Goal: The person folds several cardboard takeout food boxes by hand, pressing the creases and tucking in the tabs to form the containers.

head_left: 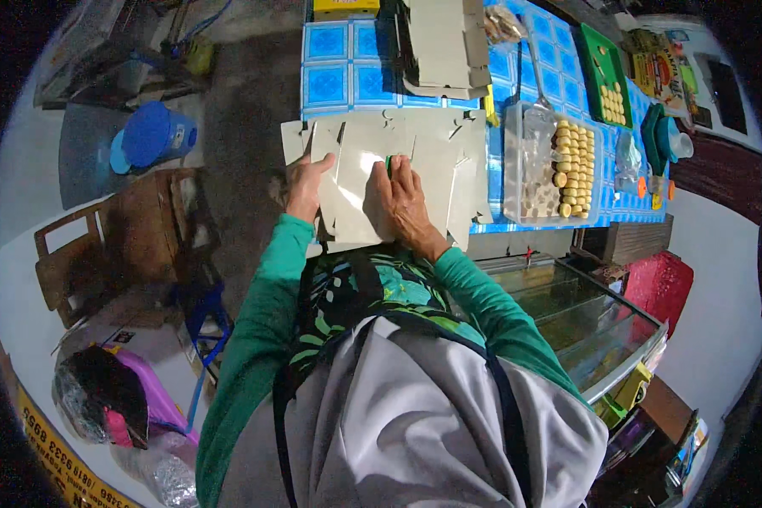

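Note:
A flat, pale grey cardboard box blank (356,199) with cut slots and flaps lies in front of me on the near end of the table, apparently on top of more such blanks. My left hand (305,182) grips its left side, thumb over the top; the other fingers are partly hidden. On the middle of the blank rests my right hand (406,203), its fingers bent down and closed around a small green thing (390,162). Most of that thing is covered by the fingers, so its kind is unclear.
Folded cardboard boxes (444,46) are stacked farther back on the blue checked tablecloth (326,80). To the right stands a clear plastic tub (513,169) with rows of small round pastries (574,165). Beyond it is a green tray (599,72). A glass case (597,322) stands at lower right.

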`<state>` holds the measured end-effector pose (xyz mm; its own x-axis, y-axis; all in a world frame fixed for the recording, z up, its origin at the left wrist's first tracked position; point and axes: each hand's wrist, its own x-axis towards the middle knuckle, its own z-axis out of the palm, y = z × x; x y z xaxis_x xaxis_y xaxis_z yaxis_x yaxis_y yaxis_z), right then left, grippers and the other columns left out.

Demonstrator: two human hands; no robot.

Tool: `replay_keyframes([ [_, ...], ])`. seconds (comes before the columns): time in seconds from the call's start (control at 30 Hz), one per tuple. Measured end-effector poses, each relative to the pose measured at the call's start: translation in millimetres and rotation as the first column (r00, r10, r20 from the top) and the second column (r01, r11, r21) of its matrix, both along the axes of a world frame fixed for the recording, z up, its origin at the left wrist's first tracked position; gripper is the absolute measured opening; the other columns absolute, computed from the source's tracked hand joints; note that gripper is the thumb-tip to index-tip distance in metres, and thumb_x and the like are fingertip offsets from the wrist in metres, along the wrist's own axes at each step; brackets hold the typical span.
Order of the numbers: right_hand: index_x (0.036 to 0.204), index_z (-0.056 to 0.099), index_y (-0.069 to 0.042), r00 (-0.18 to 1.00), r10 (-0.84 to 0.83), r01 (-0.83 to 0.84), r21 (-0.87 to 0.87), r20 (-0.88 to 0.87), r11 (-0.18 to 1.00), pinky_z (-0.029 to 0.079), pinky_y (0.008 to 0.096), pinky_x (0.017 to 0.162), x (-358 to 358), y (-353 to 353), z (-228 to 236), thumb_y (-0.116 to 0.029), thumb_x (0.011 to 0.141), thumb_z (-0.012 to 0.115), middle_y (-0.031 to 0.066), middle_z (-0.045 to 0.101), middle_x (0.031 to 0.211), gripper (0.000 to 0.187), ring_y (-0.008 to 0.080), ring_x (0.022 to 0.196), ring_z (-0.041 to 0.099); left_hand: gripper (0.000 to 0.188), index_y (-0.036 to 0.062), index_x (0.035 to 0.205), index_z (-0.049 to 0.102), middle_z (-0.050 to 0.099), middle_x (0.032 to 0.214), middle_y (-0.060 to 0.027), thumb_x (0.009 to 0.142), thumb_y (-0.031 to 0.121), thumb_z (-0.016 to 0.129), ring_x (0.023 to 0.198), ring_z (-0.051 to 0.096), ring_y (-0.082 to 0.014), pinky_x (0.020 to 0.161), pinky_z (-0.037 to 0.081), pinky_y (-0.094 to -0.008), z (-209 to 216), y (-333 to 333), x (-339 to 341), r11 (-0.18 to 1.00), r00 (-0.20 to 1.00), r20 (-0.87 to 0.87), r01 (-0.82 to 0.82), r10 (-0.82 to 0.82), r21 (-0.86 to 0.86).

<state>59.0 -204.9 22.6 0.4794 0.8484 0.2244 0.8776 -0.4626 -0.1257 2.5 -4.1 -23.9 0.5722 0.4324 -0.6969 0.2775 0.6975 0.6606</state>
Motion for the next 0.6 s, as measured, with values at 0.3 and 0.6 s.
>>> replay_keyframes([
  [0.3,0.116,0.060,-0.005,0.773,-0.198,0.262,0.019,-0.603,0.965,0.044,0.0420,0.086,77,30,47,-0.018,0.074,0.067,0.0163,0.060,0.109,0.044,0.0329,0.104,0.051,0.067,-0.0049,0.128,0.043,0.054,0.118,-0.0127,0.075,0.021,0.075,0.104,0.052,-0.0207,0.087,0.042,-0.0337,-5,10,-16,0.987,0.982,0.114,0.157,-0.152,-0.038],
  [0.6,0.094,0.063,-0.005,0.925,0.140,-0.197,-0.133,-0.353,0.971,0.049,0.0444,0.069,99,77,19,-0.012,0.065,0.067,0.0142,0.062,0.082,0.030,0.0349,0.085,0.059,0.040,0.0005,0.110,0.059,0.052,0.117,-0.0115,0.075,0.016,0.073,0.106,0.052,-0.0218,0.088,0.043,-0.0362,2,24,-23,0.465,0.828,-0.128,0.426,-0.546,0.776],
])
